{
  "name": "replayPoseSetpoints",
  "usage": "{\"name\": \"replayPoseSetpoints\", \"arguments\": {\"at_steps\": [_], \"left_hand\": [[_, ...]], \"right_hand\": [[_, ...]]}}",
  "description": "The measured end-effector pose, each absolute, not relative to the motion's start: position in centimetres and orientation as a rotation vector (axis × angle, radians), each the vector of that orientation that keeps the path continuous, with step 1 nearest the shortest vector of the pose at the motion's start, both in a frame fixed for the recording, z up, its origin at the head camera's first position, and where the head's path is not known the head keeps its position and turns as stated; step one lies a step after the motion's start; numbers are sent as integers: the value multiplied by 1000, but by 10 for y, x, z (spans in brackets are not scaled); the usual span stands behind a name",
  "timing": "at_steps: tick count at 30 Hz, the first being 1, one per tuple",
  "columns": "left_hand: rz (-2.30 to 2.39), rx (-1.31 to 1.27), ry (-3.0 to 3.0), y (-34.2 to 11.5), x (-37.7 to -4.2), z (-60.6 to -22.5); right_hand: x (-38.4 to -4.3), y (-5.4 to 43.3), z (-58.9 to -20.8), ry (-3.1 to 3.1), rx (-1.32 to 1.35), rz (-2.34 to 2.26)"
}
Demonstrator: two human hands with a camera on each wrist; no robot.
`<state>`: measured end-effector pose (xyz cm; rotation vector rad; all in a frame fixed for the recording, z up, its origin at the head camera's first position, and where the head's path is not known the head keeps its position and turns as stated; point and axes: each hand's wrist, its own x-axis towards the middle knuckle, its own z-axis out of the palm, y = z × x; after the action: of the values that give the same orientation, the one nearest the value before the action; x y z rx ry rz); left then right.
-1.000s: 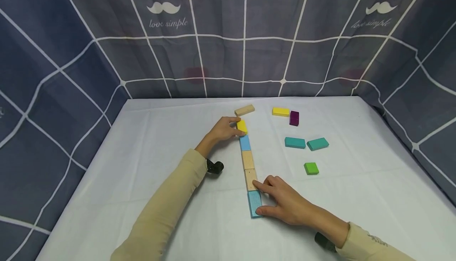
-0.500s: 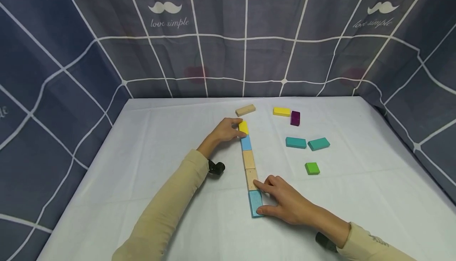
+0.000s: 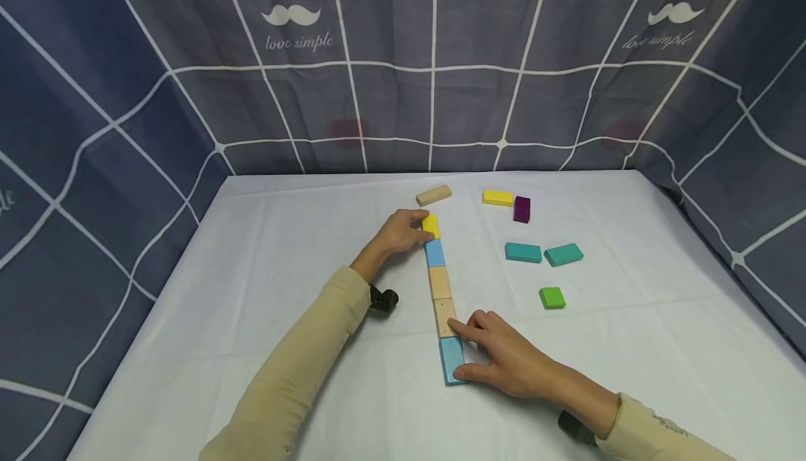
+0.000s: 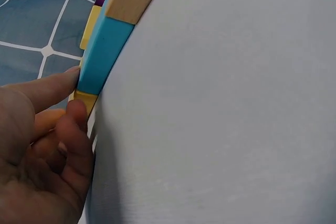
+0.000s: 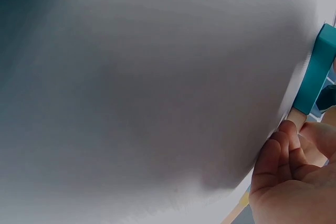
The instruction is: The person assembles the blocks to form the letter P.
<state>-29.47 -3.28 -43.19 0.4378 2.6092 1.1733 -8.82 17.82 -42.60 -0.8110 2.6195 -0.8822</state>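
Note:
A straight row of flat wooden blocks lies on the white cloth in the head view. From far to near it runs: yellow block, light blue block, two plain wood blocks and a larger blue block. My left hand holds the yellow block between thumb and index finger; in the left wrist view the fingers mostly cover it. Along the row's near right side, my right hand touches the nearer wood block with its index fingertip and the larger blue block with its thumb. Its other fingers are bent beneath.
Past the row's far end lies a loose plain wood block. To the right are another yellow block, a purple block, two teal blocks and a green block. A dark gridded curtain encloses the table.

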Motion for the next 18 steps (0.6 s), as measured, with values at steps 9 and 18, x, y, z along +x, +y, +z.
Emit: {"name": "replayPoseSetpoints", "arguments": {"at_steps": [9,18], "left_hand": [[1017,616,2633,-42,-275,-422],[692,824,2488,-48,-241,-414]], "right_hand": [[-87,177,-425,2621,-820,-880],[-88,178,-425,2621,-831,-875]]}}
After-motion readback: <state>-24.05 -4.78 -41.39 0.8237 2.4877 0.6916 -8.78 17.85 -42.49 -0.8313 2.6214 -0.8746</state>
